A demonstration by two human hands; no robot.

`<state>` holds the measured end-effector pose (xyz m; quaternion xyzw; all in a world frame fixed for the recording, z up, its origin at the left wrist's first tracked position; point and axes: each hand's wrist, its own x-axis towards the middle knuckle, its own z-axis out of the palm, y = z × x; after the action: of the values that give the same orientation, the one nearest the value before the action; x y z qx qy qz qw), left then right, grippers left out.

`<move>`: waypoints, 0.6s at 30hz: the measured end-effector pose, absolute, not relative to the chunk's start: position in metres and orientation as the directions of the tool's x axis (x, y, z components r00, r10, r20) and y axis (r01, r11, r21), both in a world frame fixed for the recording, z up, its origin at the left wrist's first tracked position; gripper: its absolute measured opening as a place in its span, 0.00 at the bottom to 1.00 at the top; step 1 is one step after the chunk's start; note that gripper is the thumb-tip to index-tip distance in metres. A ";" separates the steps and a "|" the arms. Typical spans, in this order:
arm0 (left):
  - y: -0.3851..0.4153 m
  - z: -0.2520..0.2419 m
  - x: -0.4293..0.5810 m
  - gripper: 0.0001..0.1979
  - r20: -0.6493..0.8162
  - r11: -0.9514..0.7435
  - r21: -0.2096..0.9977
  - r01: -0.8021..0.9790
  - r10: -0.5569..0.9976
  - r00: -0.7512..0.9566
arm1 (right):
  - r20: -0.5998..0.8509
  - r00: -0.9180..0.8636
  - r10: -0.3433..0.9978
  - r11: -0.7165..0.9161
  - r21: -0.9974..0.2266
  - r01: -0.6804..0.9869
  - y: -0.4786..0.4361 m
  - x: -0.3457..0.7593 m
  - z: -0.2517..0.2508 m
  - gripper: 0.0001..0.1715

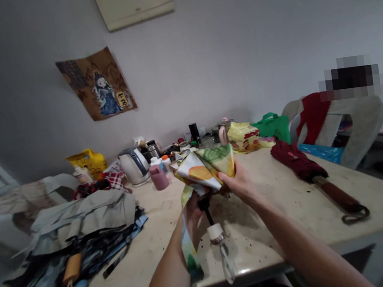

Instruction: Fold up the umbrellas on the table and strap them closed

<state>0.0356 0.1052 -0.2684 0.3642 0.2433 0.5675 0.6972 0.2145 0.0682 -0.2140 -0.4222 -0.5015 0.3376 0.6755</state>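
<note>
A folding umbrella (211, 164) with a yellow, green and white fruit-patterned canopy is held up above the table in both hands. Its black shaft and white handle (215, 232) point down toward me, a white wrist loop hanging from the end. My left hand (194, 208) grips it low, by the base of the canopy, fingers partly hidden. My right hand (237, 182) is closed around the right side of the folded cloth, thumb on top. A loose strip of the same cloth (190, 251) dangles over my left forearm.
A dark red umbrella (300, 162) with a brown handle lies on the right. Grey and black umbrellas (82, 222) are piled at left. A white kettle (134, 166), pink cup (159, 177), bottles and a yellow snack bag (243, 136) stand behind. A person sits beyond the table's right side.
</note>
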 end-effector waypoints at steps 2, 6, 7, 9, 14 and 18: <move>0.104 -0.266 0.035 0.12 0.054 0.123 0.762 -0.636 0.966 0.252 | 0.334 0.354 0.874 0.395 -0.912 -0.115 0.074 0.220 -0.215 0.21; 0.098 -0.257 0.029 0.14 0.078 0.103 0.729 -0.677 0.970 0.231 | 0.228 0.381 0.896 0.380 -0.838 -0.391 0.092 0.250 -0.216 0.18; 0.096 -0.254 0.028 0.16 0.087 0.095 0.722 -0.685 0.970 0.226 | 0.193 0.378 0.905 0.357 -0.828 -0.433 0.096 0.256 -0.217 0.17; 0.093 -0.249 0.025 0.21 0.109 0.084 0.716 -0.693 0.967 0.231 | 0.130 0.303 0.944 0.265 -0.847 -0.460 0.099 0.260 -0.219 0.13; 0.088 -0.241 0.022 0.32 0.206 0.025 0.725 -0.689 0.946 0.250 | -0.009 -0.139 0.990 -0.053 -0.948 -0.315 0.076 0.220 -0.229 0.11; 0.082 -0.249 0.022 0.20 0.196 -0.025 0.726 -0.687 0.965 0.172 | 0.147 -0.515 0.845 -0.016 -0.954 -0.299 0.056 0.195 -0.231 0.20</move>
<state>0.0217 0.0819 -0.2492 0.3669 0.1898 0.6147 0.6719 0.1946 0.0562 -0.2314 -0.2454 -0.5564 0.6691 0.4272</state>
